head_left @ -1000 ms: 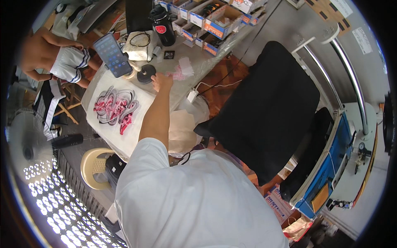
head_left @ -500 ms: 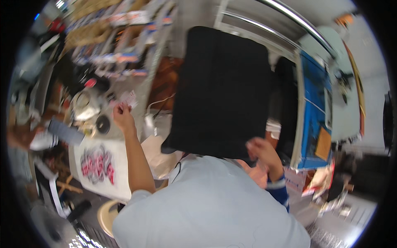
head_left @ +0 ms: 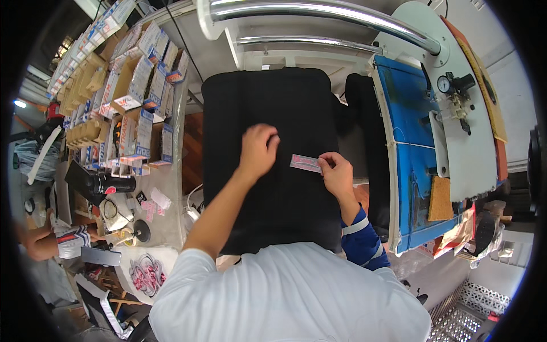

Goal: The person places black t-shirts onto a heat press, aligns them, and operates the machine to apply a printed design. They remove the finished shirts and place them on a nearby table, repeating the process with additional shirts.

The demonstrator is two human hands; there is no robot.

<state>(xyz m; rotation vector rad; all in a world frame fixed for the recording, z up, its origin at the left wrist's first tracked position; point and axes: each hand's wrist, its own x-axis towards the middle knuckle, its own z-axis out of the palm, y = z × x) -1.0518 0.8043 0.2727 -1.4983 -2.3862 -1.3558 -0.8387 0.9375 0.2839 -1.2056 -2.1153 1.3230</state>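
My right hand (head_left: 338, 174) pinches one end of a small pink printed strip (head_left: 303, 163) between thumb and fingers. The strip extends leftward, above the black cloth-covered board (head_left: 273, 211) in front of me. Over the same board, to the left of the strip, is my left hand (head_left: 260, 150). Its fingers look bent and are smeared by motion, so what they may hold cannot be made out. Blue cloth with a pale band (head_left: 364, 239) wraps my right forearm.
Left, a table (head_left: 174, 205) bears long cardboard boxes (head_left: 134, 82), more pink printed pieces (head_left: 150, 210) and a black cylinder (head_left: 117, 184). Metal tubes (head_left: 325, 20) cross beyond the board. A blue panel (head_left: 404, 148) and a pressure gauge (head_left: 444, 85) stand right. Another person's arm (head_left: 40, 242) shows far left.
My left hand has come from the left table, where it held a pale printed piece, to above the black board. My right hand has moved up and now grips a pink strip. The view has shifted.
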